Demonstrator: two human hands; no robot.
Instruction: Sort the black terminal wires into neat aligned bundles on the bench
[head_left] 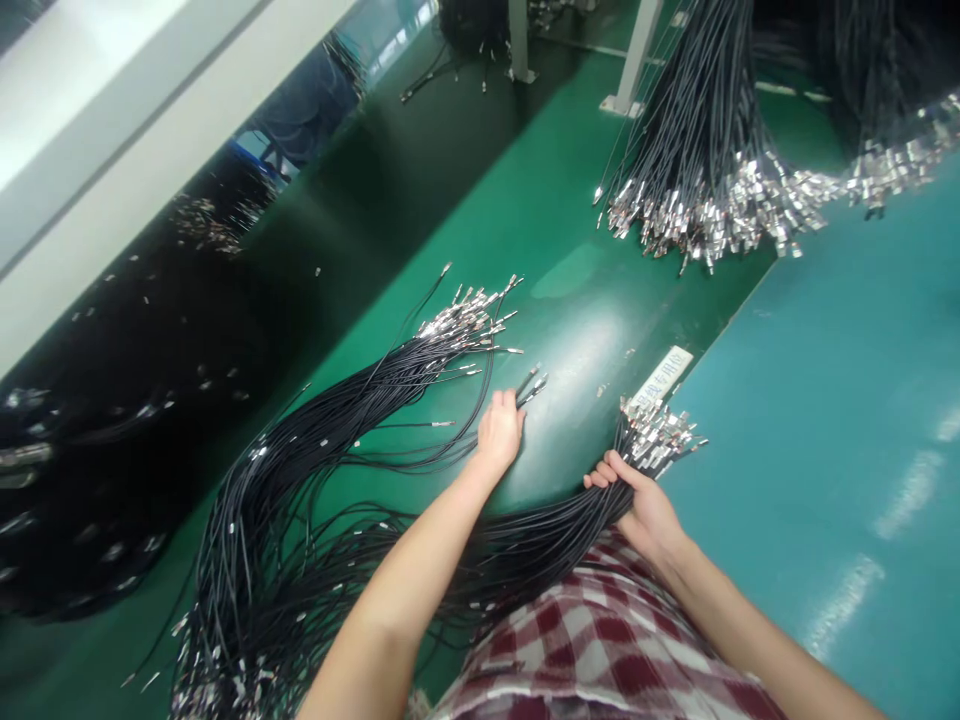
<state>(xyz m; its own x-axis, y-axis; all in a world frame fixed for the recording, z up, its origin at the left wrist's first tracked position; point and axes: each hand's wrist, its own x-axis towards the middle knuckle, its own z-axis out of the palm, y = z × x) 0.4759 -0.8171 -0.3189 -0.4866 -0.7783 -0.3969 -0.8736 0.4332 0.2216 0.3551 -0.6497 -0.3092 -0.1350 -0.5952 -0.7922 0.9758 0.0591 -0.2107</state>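
My left hand [500, 430] is closed around a few black cables, and their silver terminal ends [534, 388] stick out past the fingers. A thick bundle of black cables [555, 530] runs across in front of my body, gripped near its end by my right hand [637, 495]. Many shiny metal terminals [660, 435] fan out beyond that hand. To the left lies another large bundle of black cables [315, 425], bent in a curve, its silver terminals [469, 318] pointing up and right, close to my left hand.
A big cluster of hanging cables [712, 120] with silver ends is at the upper right. A pale beam [150, 110] crosses the upper left above dark cable heaps [90, 420]. A white label [664, 375] is on the green surface [570, 330]. Metal legs [634, 60] stand behind.
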